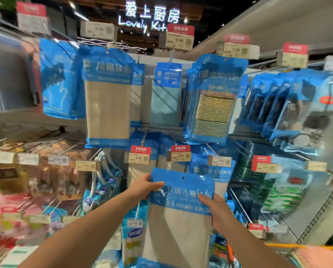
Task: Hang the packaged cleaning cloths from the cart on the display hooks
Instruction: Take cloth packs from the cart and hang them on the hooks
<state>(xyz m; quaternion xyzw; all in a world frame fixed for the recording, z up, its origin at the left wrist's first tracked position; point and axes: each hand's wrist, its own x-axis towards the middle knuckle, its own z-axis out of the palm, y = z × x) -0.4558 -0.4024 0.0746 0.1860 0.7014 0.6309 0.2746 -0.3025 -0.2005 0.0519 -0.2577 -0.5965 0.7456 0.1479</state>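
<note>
I hold one packaged cleaning cloth [178, 215], a blue-topped bag with a beige cloth inside, upright in front of the display. My left hand [145, 187] grips its upper left corner, thumb across the blue header. My right hand [215, 211] grips its right edge lower down. The pack's small hang hole sits near the top centre, just below a price tag [178, 154] on a display hook. More packs of the same cloth hang behind it [214, 171] and on a higher hook [107, 105]. The cart is out of view.
Hooks all around carry other blue packs: gloves [57, 78], a teal cloth [165, 93], gold scouring pads [212, 105], steel scourers [289, 105]. Bare wire hooks [45, 136] jut out at the left. An orange rope [297, 246] crosses the lower right.
</note>
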